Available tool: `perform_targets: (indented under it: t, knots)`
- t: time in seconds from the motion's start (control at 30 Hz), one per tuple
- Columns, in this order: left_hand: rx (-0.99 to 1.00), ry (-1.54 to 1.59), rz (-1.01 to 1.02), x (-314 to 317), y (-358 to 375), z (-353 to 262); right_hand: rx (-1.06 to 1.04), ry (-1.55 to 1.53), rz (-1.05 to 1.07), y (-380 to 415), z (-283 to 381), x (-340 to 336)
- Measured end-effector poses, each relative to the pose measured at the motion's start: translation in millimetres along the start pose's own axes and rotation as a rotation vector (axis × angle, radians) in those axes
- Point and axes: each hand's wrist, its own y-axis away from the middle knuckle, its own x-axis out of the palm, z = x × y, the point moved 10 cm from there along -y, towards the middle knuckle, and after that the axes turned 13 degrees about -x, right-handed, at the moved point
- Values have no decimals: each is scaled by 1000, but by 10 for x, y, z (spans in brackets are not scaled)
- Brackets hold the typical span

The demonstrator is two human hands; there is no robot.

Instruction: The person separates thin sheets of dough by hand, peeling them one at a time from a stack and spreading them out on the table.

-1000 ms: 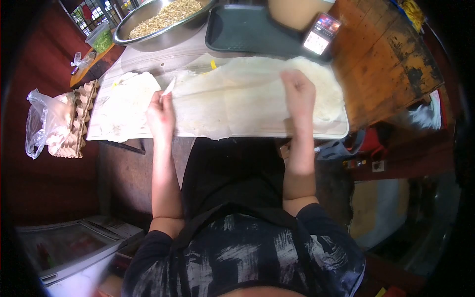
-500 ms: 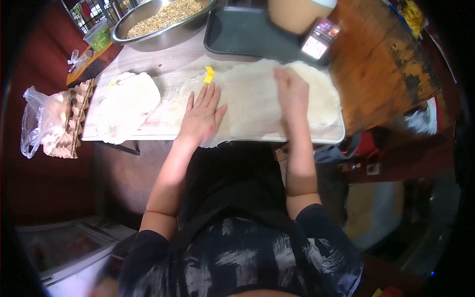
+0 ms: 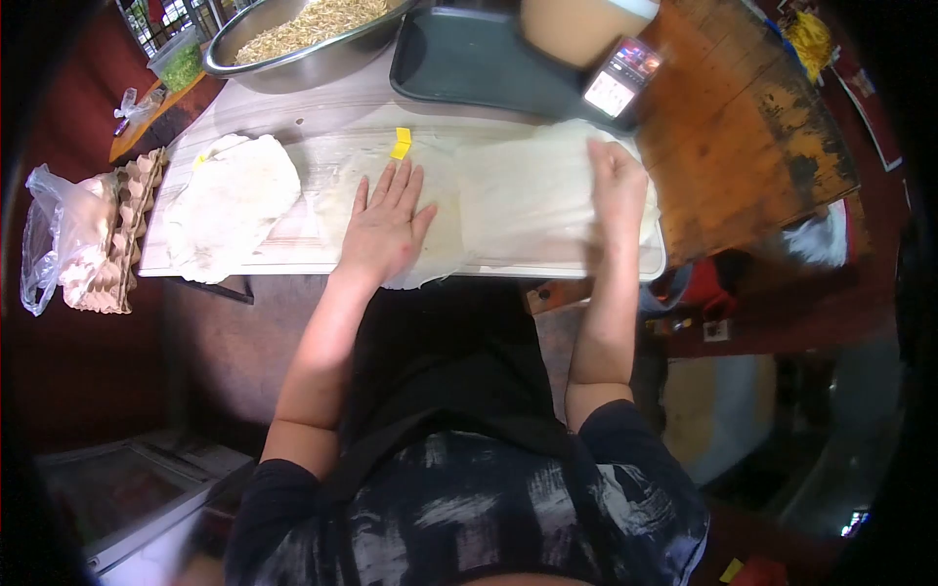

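My left hand (image 3: pixel 383 234) lies flat, fingers spread, on thin pale round wrapper sheets (image 3: pixel 337 181). A small folded yellow tag (image 3: pixel 401 144) sits just beyond its fingertips. Closed in a pinch, my right hand (image 3: pixel 618 190) grips the far edge of one translucent wrapper sheet (image 3: pixel 528 200), which stretches rightward from the left stack. Under and behind that hand are more pale wrappers, largely covered by the sheet. Another pile of white wrappers (image 3: pixel 234 200) rests apart at the table's left, with a bit of yellow at its upper edge.
Behind stand a steel bowl (image 3: pixel 298 63) of shredded filling, a dark tray (image 3: pixel 464 63), a tan tub (image 3: pixel 576 29) and a phone (image 3: pixel 622 78) with a lit screen. Egg cartons (image 3: pixel 137 225) and a plastic bag (image 3: pixel 44 234) border the left. A wooden tabletop (image 3: pixel 752 127) adjoins the right.
My right hand has moved to the right, drawing the wrapper sheet farther over the right side. My left hand stays flat on the stack. The whole view has shifted slightly.
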Motion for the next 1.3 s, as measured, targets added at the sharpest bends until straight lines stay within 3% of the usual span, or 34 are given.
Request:
perform_targets:
  t: [0.1,0.17,0.23,0.3,0.43,0.5,0.63,0.73,0.87,1.03,1.17,1.27,1.3]
  knots:
    - [-7,-3,7,9,-4,5,-99,38,-85,-63,-59,-190]
    - [-7,-8,11,17,-4,11,-33,70,-91,-107,-180,-344]
    - [3,-15,-13,2,2,6,15,-31,-26,-171,-153,-428]
    - [10,-15,-21,4,4,-1,-116,-208,31,-231,-39,-248]
    - [34,-41,-63,17,-6,-3,4,-411,218,-371,261,10]
    - [41,-35,-62,7,3,-15,80,-575,53,-527,196,-146]
    - [27,-43,-45,-6,6,-20,207,-669,-28,-612,-301,-448]
    - [23,-47,-43,2,6,-18,268,-347,42,-404,-1090,-484]
    - [30,-46,-54,-4,9,-20,207,-7,168,-138,-1266,-506]
    - [34,-66,-53,-4,10,-27,63,260,147,-139,-1034,-639]
    - [28,-57,-38,2,10,-17,48,327,174,-152,-1003,-609]
    - [20,-53,-25,21,-6,-7,68,575,136,-130,-852,-598]
    - [5,-61,-26,22,-9,8,-136,697,48,-153,-456,-570]
